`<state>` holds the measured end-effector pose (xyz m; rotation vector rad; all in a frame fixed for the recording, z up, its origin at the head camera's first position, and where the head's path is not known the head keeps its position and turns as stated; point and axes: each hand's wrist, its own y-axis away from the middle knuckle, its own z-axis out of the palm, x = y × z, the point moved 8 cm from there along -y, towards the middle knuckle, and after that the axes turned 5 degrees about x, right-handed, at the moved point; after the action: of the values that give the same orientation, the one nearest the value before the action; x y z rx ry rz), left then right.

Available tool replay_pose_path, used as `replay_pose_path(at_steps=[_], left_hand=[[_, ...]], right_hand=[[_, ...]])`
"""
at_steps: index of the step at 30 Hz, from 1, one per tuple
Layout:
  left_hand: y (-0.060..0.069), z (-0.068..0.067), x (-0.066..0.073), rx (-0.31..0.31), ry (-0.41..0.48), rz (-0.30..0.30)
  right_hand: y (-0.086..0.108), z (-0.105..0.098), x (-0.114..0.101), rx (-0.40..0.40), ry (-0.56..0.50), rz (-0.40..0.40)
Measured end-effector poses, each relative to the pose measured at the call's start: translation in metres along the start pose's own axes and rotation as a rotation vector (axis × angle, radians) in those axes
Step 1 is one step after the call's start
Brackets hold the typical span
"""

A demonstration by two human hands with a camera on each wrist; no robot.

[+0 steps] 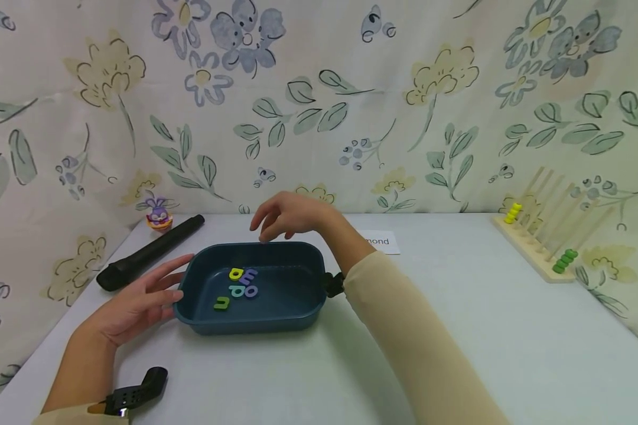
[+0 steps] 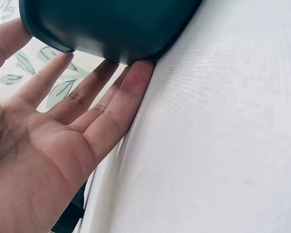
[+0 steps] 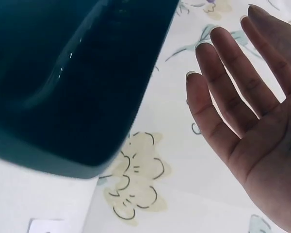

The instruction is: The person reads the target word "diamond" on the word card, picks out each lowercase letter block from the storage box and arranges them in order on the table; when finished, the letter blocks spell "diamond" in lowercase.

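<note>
Possibly easy to push the blue tray [image 1: 292,289] askew, left of middle on the desk [image 1: 457,324], with the left hand [image 1: 138,307] only touching its left end, fingers unclenched; then easy to set the loose letters [image 1: 236,290] inside sliding. With the right hand [image 1: 292,213] relaxed and without any load near the far rim, possible also to catch the right end by the wrist mount [image 1: 334,284]. In the way, toward the desk's left edge: a black tube [image 1: 154,251]. Near the far edge, a card [image 1: 389,247] partly behind the right arm [image 1: 399,313]; near the far right corner, a peg rack [image 1: 531,249].
</note>
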<state>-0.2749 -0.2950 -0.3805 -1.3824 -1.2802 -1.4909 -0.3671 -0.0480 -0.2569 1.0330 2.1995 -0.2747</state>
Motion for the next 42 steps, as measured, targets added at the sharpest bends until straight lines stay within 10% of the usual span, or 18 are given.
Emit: replay_pose_path(at_steps=[42], left_hand=[[0.000, -0.001, 0.000, -0.012, 0.000, -0.007]], right_hand=[[-0.042, 0.081, -0.002, -0.282, 0.118, 0.042]])
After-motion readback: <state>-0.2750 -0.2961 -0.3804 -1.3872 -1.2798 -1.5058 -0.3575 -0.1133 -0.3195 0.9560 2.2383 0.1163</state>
